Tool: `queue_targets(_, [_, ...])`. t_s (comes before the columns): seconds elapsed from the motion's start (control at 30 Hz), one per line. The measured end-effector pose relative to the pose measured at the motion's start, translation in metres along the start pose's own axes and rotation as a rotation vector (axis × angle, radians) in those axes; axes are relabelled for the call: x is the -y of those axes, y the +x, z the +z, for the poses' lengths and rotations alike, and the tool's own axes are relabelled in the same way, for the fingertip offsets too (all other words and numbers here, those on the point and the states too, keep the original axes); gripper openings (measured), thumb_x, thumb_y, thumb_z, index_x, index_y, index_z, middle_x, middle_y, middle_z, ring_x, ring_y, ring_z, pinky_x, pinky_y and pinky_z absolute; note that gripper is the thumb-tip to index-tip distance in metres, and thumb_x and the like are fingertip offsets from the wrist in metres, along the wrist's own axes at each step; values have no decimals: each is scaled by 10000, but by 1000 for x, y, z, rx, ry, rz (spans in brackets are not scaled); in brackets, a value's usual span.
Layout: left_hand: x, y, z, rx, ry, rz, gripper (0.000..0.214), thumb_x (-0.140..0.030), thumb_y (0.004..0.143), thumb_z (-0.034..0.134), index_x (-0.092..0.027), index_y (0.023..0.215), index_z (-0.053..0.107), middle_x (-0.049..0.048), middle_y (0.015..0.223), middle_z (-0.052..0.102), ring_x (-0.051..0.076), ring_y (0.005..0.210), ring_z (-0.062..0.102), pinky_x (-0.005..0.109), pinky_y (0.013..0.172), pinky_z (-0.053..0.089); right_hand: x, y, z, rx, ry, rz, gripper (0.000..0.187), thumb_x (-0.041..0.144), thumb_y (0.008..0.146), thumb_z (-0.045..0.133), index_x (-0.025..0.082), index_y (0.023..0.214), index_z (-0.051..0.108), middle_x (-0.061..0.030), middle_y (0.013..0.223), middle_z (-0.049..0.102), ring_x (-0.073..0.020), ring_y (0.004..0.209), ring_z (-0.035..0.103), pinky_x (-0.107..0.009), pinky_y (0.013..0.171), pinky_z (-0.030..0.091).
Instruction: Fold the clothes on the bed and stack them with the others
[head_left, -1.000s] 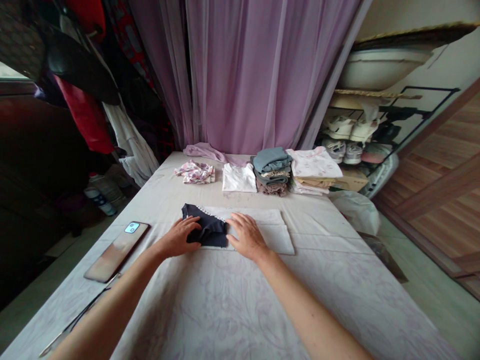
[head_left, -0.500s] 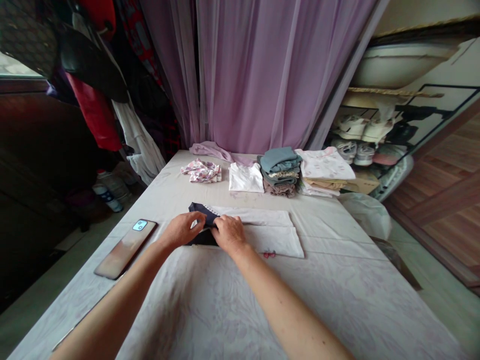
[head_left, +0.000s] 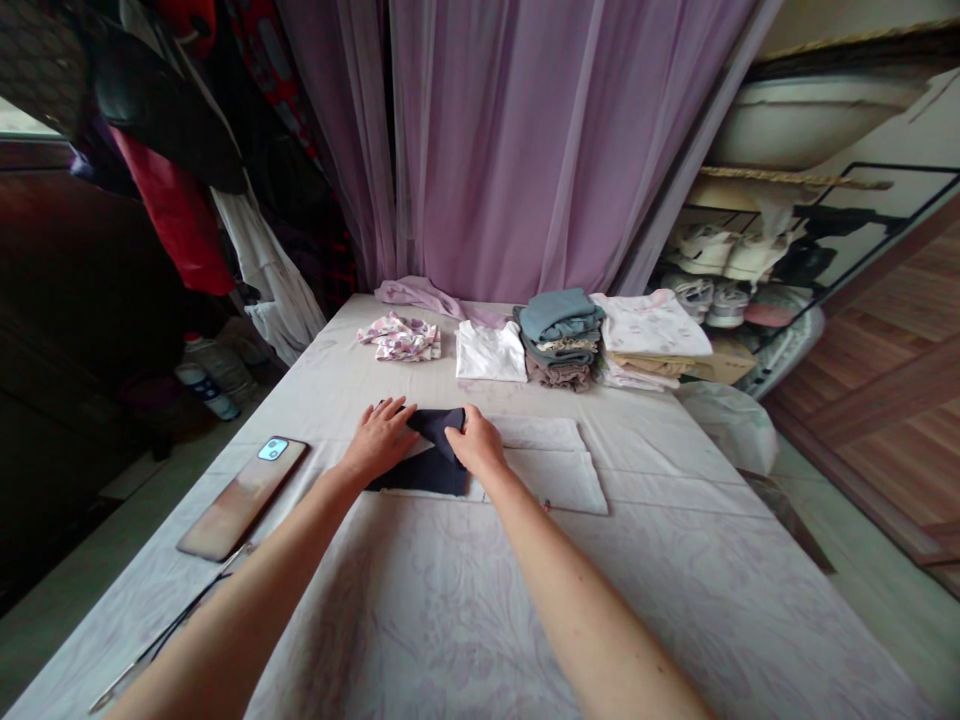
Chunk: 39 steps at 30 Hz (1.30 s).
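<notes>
A light grey-white folded garment [head_left: 559, 480] lies flat across the middle of the table, a small red mark at its near edge. Over its left end is a dark navy cloth part [head_left: 420, 476]; whether the two are one garment I cannot tell. My left hand [head_left: 379, 440] rests on the far left of the navy cloth, fingers spread and palm down. With its thumb and fingers closed, my right hand [head_left: 476, 440] grips the far right corner of the navy cloth, over the white fabric.
A phone [head_left: 244, 500] lies at the left, with a thin cord-like item [head_left: 169, 630] below it. Along the back are a crumpled floral cloth [head_left: 401, 338], a white folded shirt [head_left: 491, 352], a dark clothes stack [head_left: 561, 340] and a lighter stack [head_left: 652, 325]. Purple curtains [head_left: 495, 150] hang behind.
My right hand has moved right and a little away from me, drawing the navy cloth out over the white fabric. The left hand has opened out flat on the cloth.
</notes>
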<state>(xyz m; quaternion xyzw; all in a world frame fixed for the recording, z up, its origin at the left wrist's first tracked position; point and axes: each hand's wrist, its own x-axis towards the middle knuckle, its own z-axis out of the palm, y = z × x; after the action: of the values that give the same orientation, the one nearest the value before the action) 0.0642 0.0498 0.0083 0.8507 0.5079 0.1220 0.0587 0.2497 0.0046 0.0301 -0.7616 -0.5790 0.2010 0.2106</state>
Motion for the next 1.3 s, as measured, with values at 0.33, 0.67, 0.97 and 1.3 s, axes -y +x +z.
queue_targets(0.33, [-5,5,-5,-91,38,83,403,-357,963,425,-196,1284,607,115,1359,604,287,1315,485,545,1137,291,-2,-4,-5,12,-53,55,572,393,906,504,210,1439,404,-70,1108,728,-234,1038,667,-322,845,480])
queue_targets(0.67, [-37,5,20,152,17,136,527,-462,1002,301,-241,1461,435,75,1545,404,286,1453,296,538,1169,231,-36,-13,0,-219,-96,-318,364,250,953,412,195,1237,633,-103,1302,620,-208,1211,541,-317,1020,389])
queue_targets(0.97, [-57,10,15,234,91,22,557,-454,981,327,-219,1480,399,98,1585,323,310,1470,245,562,1167,206,-61,-23,12,-81,-261,-431,438,326,985,383,226,1389,518,-91,1455,513,-219,1350,414,-421,1106,272])
queue_targets(1.3, [-88,4,35,81,84,-27,547,-494,995,275,-281,1485,395,62,1571,359,292,1457,278,571,1163,227,-88,-43,-15,39,-395,-333,496,413,996,347,268,1463,425,-74,1571,349,-230,1446,281,-492,1167,170])
